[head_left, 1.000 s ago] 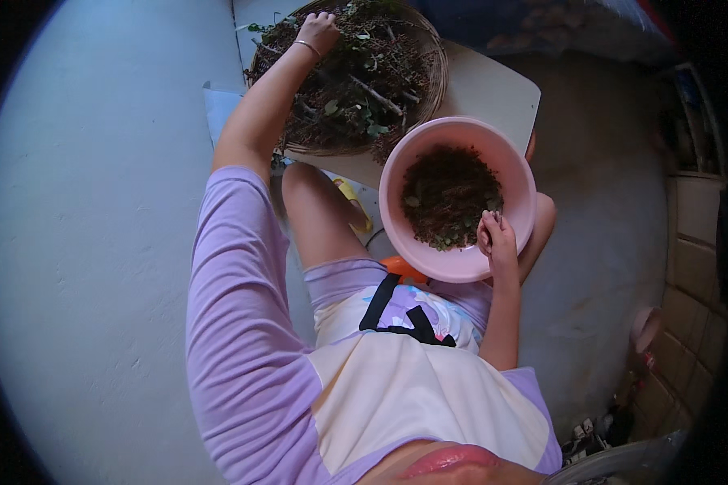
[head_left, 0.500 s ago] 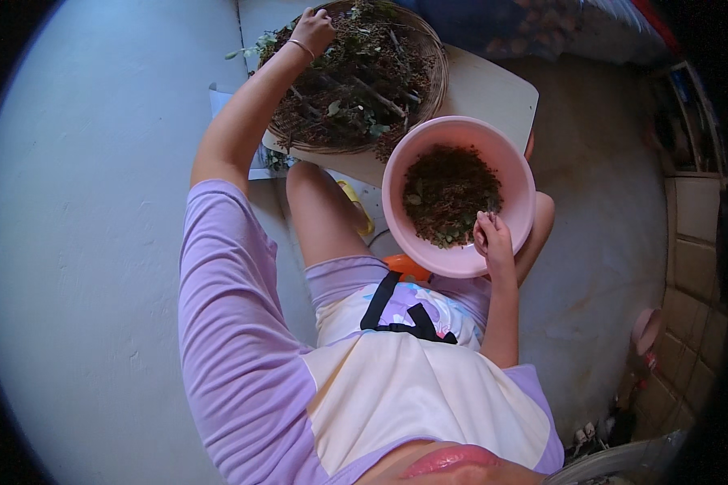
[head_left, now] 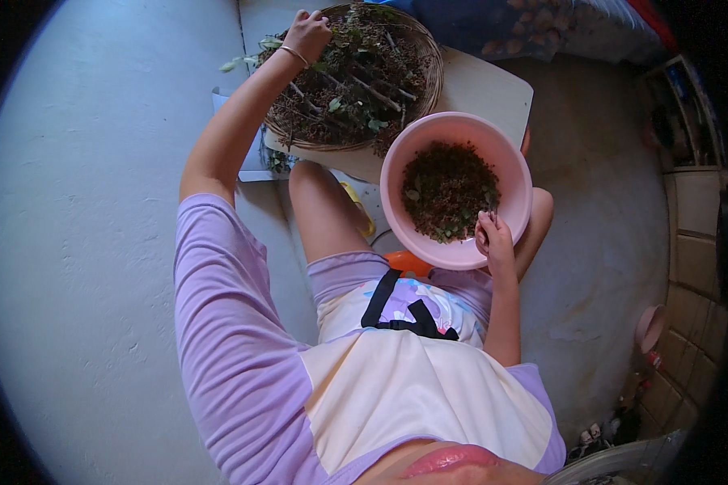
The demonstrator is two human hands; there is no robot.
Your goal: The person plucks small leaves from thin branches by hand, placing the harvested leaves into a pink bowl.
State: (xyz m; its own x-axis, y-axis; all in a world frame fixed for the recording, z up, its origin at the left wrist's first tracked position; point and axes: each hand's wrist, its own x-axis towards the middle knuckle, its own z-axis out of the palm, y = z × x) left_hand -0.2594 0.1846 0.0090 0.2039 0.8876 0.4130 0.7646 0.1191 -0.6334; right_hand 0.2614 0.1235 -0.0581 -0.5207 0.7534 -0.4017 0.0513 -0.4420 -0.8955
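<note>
A round wicker basket (head_left: 437, 85) is heaped with dark berry clusters (head_left: 356, 97), twigs and a few green leaves. Over its far left part is my left hand (head_left: 307, 34), fingers closed among the sprigs; what they pinch is hidden. Nearer to me, a pink plastic basin (head_left: 453, 257) rests on my lap, holding loose brownish berries (head_left: 449, 190) mixed with leaf bits. Closed at the basin's near right rim, my right hand (head_left: 495, 233) has a small dark greyish thing at its fingertips, too small to name.
The basket stands on a pale board-like tabletop (head_left: 493, 89). An orange object (head_left: 408, 263) shows under the basin, and a yellow slipper (head_left: 357, 210) lies on the floor beyond my left knee. Cardboard boxes (head_left: 696, 242) line the right side. Blue patterned fabric (head_left: 510, 28) hangs at the back.
My left hand has shifted slightly left and toward me above the basket. The basin sits marginally farther up in view. My right hand stays at the basin's rim.
</note>
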